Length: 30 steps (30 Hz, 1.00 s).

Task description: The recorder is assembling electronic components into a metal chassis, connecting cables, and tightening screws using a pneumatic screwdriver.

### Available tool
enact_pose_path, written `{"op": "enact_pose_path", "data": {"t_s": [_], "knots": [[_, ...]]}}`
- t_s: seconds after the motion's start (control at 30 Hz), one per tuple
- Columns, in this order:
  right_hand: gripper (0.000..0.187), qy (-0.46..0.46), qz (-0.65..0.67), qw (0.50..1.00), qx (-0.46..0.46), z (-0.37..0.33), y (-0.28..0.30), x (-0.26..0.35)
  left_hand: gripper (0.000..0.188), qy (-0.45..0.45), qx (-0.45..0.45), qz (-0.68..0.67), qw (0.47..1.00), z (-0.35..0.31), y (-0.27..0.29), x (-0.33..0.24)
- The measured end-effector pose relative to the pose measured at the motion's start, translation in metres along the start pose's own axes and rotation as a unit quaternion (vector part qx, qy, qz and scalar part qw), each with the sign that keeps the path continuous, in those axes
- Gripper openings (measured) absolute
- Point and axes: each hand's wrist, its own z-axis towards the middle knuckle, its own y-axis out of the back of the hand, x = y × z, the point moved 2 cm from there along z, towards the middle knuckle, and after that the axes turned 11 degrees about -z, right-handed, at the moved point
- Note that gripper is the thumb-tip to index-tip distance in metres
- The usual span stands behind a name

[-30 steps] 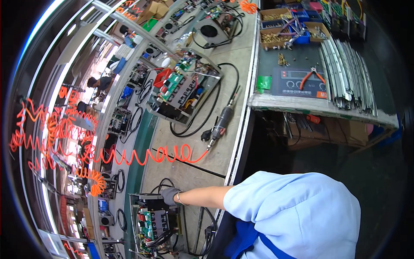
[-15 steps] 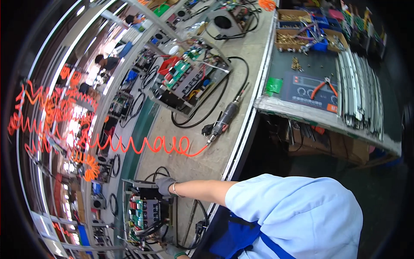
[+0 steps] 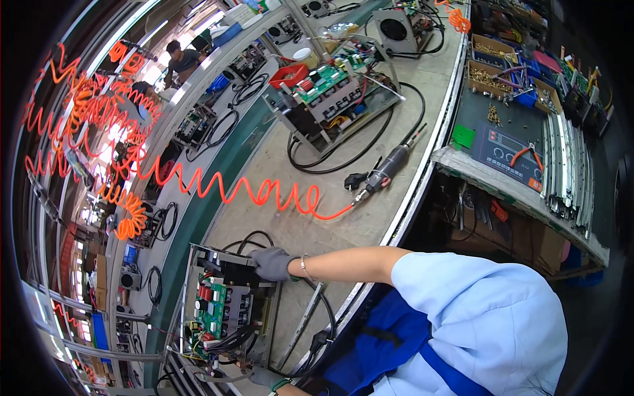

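In the lower left an open electronics chassis [image 3: 218, 310] stands on the bench, with a green circuit board, red parts, dark heat sinks and black cables inside. My right hand [image 3: 272, 264], in a grey glove, reaches across and is closed around the chassis's upper corner, beside a black block. By the lower end of the same chassis is my left hand [image 3: 267, 377], gloved with a green cuff; its fingers are mostly hidden. A loose metal strip [image 3: 300, 327] and a black power cord with its plug [image 3: 321, 340] lie near the chassis's right side.
Farther up the bench lies a pneumatic screwdriver [image 3: 385, 173] on an orange coiled hose [image 3: 264, 193]. Beyond it stands a second open chassis [image 3: 330, 96]. A side table at right holds screw bins [image 3: 489, 79], pliers [image 3: 528, 155] and metal strips [image 3: 568, 171]. Other people work in the background.
My view has shifted, so the bench things appear farther right and the near chassis larger. My right hand remains at the chassis's upper corner, my left hand at its lower end.
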Motion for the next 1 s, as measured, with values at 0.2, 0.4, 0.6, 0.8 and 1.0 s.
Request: {"op": "enact_pose_path", "data": {"t_s": [0.2,0.4,0.6,0.8,1.0], "knots": [[0.036,0.01,0.0,1.0,0.005,-0.002,0.006,0.004,0.047,0.017,-0.02,-0.001,1.0,0.004,0.005,0.014],[0.038,0.024,0.004,0.999,-0.035,-0.004,0.003,-0.002,0.05,0.021,-0.022,-0.031,0.999,0.004,0.003,0.031],[0.042,-0.005,-0.004,1.0,-0.005,-0.011,0.012,0.014,0.045,0.012,0.013,-0.066,0.998,0.0,0.011,0.037],[0.044,-0.039,-0.06,0.997,0.006,-0.011,0.016,0.014,0.047,-0.014,-0.003,-0.016,1.0,-0.012,-0.006,-0.006],[0.036,-0.057,-0.068,0.996,-0.011,-0.01,0.01,0.01,0.047,0.012,-0.036,-0.041,0.998,-0.015,-0.007,-0.003]]}}
